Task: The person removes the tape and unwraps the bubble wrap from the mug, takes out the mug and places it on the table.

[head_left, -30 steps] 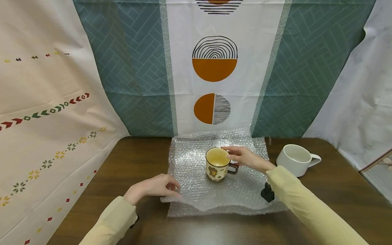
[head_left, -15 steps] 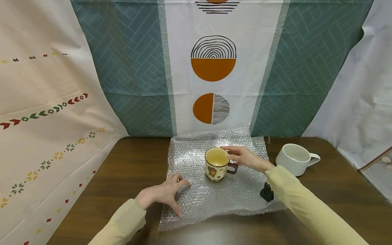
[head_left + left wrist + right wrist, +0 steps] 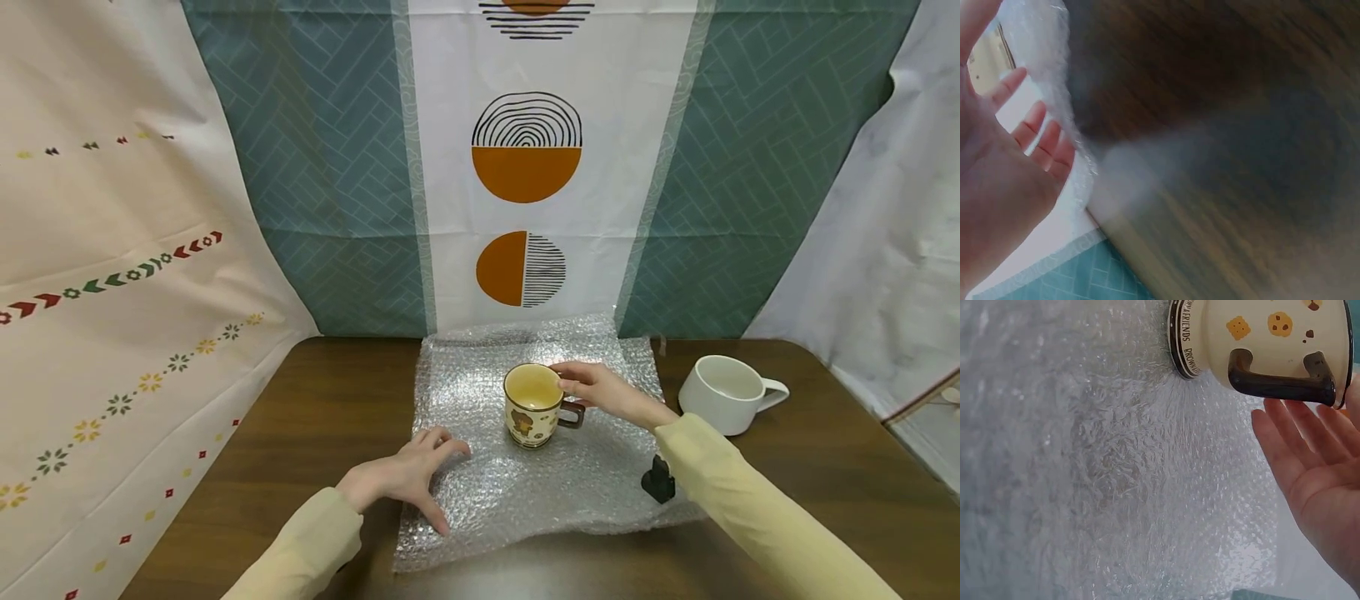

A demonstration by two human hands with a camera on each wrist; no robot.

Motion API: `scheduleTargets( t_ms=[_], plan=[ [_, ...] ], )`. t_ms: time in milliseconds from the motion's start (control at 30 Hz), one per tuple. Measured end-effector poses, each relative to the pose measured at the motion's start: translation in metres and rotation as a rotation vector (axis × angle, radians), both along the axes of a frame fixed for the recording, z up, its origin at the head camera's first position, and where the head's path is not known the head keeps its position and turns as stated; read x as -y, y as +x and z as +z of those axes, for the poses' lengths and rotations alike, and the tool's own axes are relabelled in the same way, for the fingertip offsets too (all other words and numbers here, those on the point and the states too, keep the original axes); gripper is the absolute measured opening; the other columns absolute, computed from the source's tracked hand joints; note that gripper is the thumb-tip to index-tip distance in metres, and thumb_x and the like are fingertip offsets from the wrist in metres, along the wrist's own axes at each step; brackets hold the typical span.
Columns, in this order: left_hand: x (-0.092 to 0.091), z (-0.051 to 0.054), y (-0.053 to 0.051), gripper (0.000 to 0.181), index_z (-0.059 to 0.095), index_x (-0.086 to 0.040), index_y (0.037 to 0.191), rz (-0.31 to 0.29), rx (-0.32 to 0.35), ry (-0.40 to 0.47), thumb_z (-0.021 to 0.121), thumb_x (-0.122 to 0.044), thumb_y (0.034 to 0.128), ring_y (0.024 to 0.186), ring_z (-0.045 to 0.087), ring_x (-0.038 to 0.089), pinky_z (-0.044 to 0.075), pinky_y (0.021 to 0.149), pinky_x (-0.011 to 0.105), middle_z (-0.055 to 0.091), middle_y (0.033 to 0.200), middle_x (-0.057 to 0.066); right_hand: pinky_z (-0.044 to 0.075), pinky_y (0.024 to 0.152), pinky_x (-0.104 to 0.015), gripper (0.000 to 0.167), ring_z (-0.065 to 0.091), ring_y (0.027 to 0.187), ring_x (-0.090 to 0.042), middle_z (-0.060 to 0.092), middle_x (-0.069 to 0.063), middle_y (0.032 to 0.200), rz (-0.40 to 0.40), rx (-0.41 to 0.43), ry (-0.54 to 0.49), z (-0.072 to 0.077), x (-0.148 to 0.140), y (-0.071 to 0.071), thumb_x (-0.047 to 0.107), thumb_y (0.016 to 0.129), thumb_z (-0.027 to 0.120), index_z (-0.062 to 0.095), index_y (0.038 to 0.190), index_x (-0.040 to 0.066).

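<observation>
A cream mug with a brown rim, brown handle and cartoon print stands upright on a sheet of bubble wrap. My right hand touches its rim beside the handle, the fingers loosely extended. In the right wrist view, that hand has its fingers near the dark handle; the thumb is partly out of frame. My left hand lies spread on the wrap's near left corner, thumb and fingers apart. The left wrist view shows this hand beside the wrap's edge.
A plain white mug stands to the right of the wrap, close to my right sleeve. The dark wooden table ends at a hanging patterned cloth. A small black object shows beneath my right wrist.
The left hand has moved slightly right and spread its fingers, and the folded-up near left edge of the bubble wrap now lies flattened towards me. My right hand and the cream mug keep their place.
</observation>
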State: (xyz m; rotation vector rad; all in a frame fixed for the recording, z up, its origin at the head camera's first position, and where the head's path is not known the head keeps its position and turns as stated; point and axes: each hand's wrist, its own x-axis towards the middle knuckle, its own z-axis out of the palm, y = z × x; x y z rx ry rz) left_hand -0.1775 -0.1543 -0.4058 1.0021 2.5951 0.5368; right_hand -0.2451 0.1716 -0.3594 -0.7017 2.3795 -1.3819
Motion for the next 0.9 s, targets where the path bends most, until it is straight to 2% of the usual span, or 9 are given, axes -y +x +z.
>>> scheduleTargets(
  t_ms=[167, 267, 400, 667, 900],
  plan=[
    [0.005, -0.005, -0.008, 0.092, 0.039, -0.021, 0.128, -0.016, 0.058, 0.068, 0.081, -0.051, 0.0520, 0.111, 0.027, 0.023, 0.034, 0.087, 0.045, 0.030, 0.120, -0.001, 0.043, 0.083, -0.044, 0.044, 0.050, 0.106, -0.032, 0.052, -0.019, 0.119, -0.017, 0.001, -0.012, 0.000, -0.006, 0.006, 0.027, 0.097, 0.044, 0.044, 0.129, -0.004],
    [0.007, -0.006, -0.012, 0.086, 0.042, -0.020, 0.126, -0.034, 0.087, 0.132, 0.083, -0.045, 0.0540, 0.109, 0.028, 0.022, 0.034, 0.086, 0.044, 0.031, 0.116, -0.001, 0.044, 0.082, -0.042, 0.045, 0.051, 0.104, -0.031, 0.053, -0.018, 0.115, -0.044, 0.003, -0.022, -0.001, -0.011, 0.011, 0.028, 0.095, 0.047, 0.046, 0.126, -0.005],
    [0.010, -0.008, -0.014, 0.082, 0.045, -0.018, 0.124, -0.024, 0.118, 0.186, 0.084, -0.039, 0.0551, 0.108, 0.029, 0.023, 0.033, 0.086, 0.044, 0.033, 0.114, 0.000, 0.046, 0.079, -0.039, 0.044, 0.055, 0.100, -0.029, 0.056, -0.015, 0.111, -0.070, 0.027, -0.027, -0.005, -0.018, 0.016, 0.030, 0.092, 0.053, 0.051, 0.119, -0.005],
    [0.011, -0.010, -0.012, 0.081, 0.046, -0.020, 0.122, 0.012, 0.128, 0.198, 0.085, -0.037, 0.0538, 0.109, 0.029, 0.023, 0.034, 0.086, 0.044, 0.033, 0.114, -0.002, 0.046, 0.080, -0.040, 0.035, 0.057, 0.093, -0.027, 0.060, -0.013, 0.100, -0.005, 0.044, -0.045, -0.012, -0.022, 0.019, 0.024, 0.091, 0.057, 0.057, 0.111, -0.004],
    [0.010, -0.011, -0.012, 0.082, 0.044, -0.019, 0.123, 0.001, 0.121, 0.190, 0.085, -0.036, 0.0538, 0.106, 0.029, 0.022, 0.034, 0.086, 0.042, 0.033, 0.111, 0.000, 0.044, 0.080, -0.048, 0.032, 0.057, 0.088, -0.026, 0.061, -0.011, 0.098, 0.020, 0.038, -0.018, -0.013, -0.021, 0.020, 0.025, 0.090, 0.058, 0.059, 0.109, -0.001]
  ],
)
